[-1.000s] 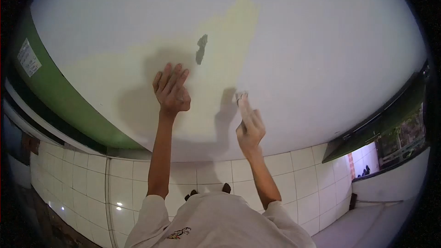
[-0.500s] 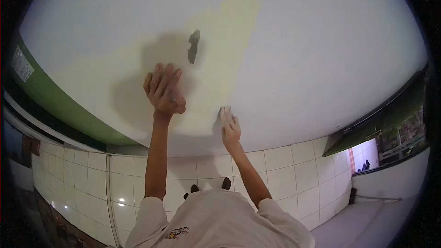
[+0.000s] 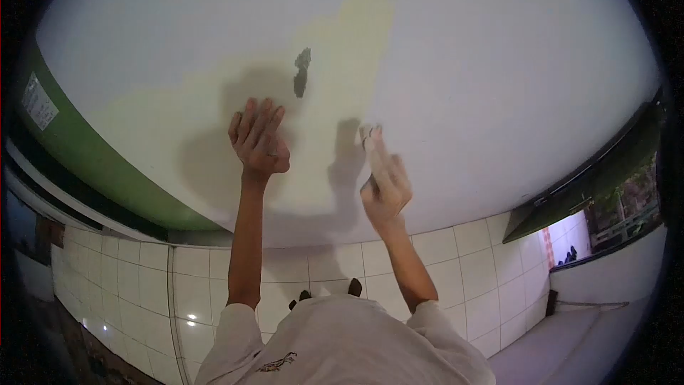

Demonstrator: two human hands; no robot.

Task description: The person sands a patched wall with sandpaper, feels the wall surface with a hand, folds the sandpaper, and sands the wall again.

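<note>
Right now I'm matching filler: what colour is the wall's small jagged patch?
The jagged patch is dark grey; best view: head.

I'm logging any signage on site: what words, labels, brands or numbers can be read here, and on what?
No text can be read.
White sheet on the green strip at left: faint marks like writing, too small and blurred to read.
Dark mark on the shirt: too unclear to tell whether it holds letters.
</note>
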